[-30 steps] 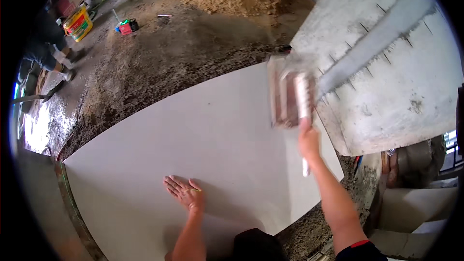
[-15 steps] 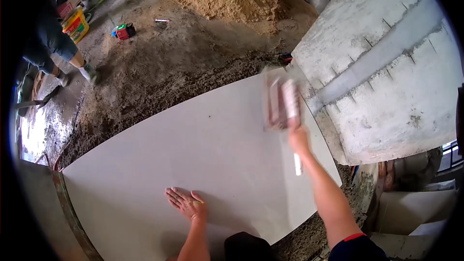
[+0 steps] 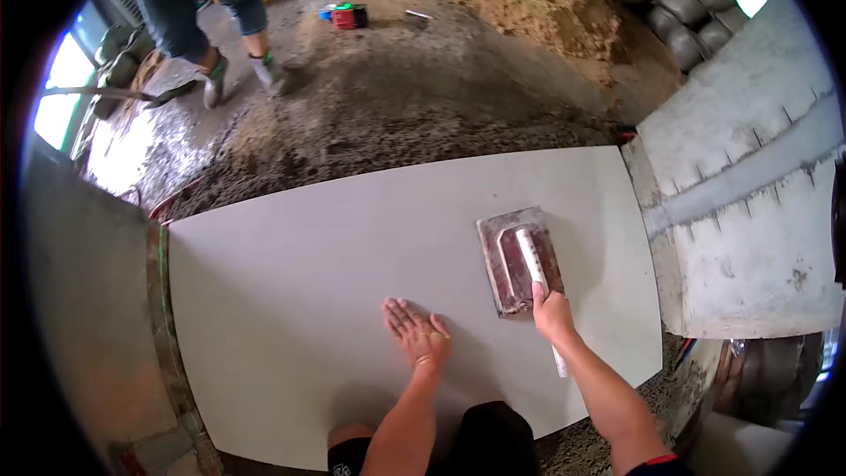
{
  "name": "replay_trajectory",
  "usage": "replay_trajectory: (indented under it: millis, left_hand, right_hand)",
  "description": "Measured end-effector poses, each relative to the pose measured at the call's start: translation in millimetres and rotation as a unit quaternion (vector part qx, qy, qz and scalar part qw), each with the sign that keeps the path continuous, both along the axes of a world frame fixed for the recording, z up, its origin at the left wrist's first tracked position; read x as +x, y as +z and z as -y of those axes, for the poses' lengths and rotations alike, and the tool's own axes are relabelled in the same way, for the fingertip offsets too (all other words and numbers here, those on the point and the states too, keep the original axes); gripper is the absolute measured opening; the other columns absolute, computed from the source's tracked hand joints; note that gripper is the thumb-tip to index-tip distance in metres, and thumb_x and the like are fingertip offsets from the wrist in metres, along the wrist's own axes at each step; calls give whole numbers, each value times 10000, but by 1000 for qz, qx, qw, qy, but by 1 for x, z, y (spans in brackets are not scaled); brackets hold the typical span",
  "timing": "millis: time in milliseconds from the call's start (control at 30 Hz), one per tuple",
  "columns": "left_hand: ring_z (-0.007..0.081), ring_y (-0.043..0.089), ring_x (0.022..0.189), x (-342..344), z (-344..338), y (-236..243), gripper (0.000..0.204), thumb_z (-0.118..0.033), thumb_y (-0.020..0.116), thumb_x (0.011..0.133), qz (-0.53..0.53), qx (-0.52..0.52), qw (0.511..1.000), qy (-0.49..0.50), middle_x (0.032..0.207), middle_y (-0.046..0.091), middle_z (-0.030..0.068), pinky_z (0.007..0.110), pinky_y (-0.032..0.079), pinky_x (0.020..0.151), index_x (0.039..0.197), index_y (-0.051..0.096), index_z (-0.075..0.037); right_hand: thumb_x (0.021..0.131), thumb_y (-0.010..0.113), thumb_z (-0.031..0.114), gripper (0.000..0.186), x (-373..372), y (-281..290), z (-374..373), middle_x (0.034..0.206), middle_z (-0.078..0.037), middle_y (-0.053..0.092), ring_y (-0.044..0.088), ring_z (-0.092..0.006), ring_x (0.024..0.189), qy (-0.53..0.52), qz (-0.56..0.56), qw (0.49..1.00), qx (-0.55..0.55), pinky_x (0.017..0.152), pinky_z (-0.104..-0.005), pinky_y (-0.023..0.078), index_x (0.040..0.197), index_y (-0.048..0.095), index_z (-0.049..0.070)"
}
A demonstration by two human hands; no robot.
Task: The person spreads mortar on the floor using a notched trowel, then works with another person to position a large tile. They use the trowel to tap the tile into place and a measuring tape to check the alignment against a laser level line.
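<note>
A large pale tile (image 3: 326, 238) lies before me on a bed of damp mortar. My left hand (image 3: 418, 335) rests palm down on it, fingers spread, holding nothing. My right hand (image 3: 552, 313) is closed round the white stick-like handle of a flat rectangular tamping float (image 3: 493, 269). The float's plate is brown and smeared, with a bent bar on its back. It is over the right half of the tile; whether it touches the surface I cannot tell. The handle's end sticks out below my fist.
Rough dark mortar (image 3: 370, 145) borders the tile's far edge. Concrete walls stand left (image 3: 88, 300) and right (image 3: 749, 256). Beyond are a red tool (image 3: 349, 17), a sand heap (image 3: 538, 4), dark filled bags (image 3: 683, 13) and another person's legs (image 3: 203, 9) beside a shovel (image 3: 167, 95).
The float, blurred earlier near the tile's far right corner, has come back nearer to me in my right hand. My left hand stays flat on the tile. The whole view has shifted.
</note>
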State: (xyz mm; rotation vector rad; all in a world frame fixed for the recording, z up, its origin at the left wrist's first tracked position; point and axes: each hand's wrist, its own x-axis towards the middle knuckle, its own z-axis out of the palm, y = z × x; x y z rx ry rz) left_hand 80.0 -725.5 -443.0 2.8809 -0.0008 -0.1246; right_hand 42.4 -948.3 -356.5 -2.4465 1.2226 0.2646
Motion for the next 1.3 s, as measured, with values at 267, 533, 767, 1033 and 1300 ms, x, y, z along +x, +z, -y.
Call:
replay_trajectory:
  millis: [267, 533, 767, 1033, 1300]
  left_hand:
    - [365, 108, 1401, 22, -140, 17, 766, -416, 482, 870, 48, -108, 992, -51, 1490, 175, 233, 462, 71, 1137, 1387, 237, 94]
    - [347, 55, 1410, 47, -431, 20, 829, -461, 406, 872, -17, 68, 957, 282, 1501, 99, 246, 424, 37, 1144, 1409, 129, 106]
    - [369, 25, 1407, 46, -477, 18, 814, -450, 380, 890, 73, 56, 955, 281, 1502, 65, 256, 437, 22, 1140, 1414, 93, 103]
    - [379, 33, 1405, 54, -491, 12, 779, -374, 415, 872, -11, 48, 956, 289, 1497, 72, 269, 449, 28, 1139, 1405, 126, 114]
    - [360, 44, 1407, 64, -494, 25, 780, -346, 467, 828, 13, 1, 972, 236, 1488, 128, 271, 443, -10, 1142, 1393, 195, 119]
  right_hand:
    - [923, 418, 549, 545, 91, 85, -89, 484, -1, 411, 394, -117, 334, 31, 51, 937, 343, 312, -283, 314, 650, 458, 79]
    - [990, 344, 395, 389, 126, 190, -208, 539, 59, 371, 319, -35, 450, 235, 361, 869, 246, 406, -217, 252, 821, 451, 62]
    - [934, 364, 470, 574, 180, 45, -384, 796, -293, 610, 605, -447, 783, 372, -46, 913, 158, 694, -487, 467, 880, 624, -39]
    - [960, 422, 374, 434, 255, 169, -475, 656, -229, 561, 531, -419, 610, 468, 199, 817, 273, 572, -427, 432, 895, 554, -34]
    - [865, 485, 140, 185, 261, -31, -552, 701, -174, 621, 613, -337, 637, 660, 139, 738, -3, 626, -459, 487, 955, 608, 34]
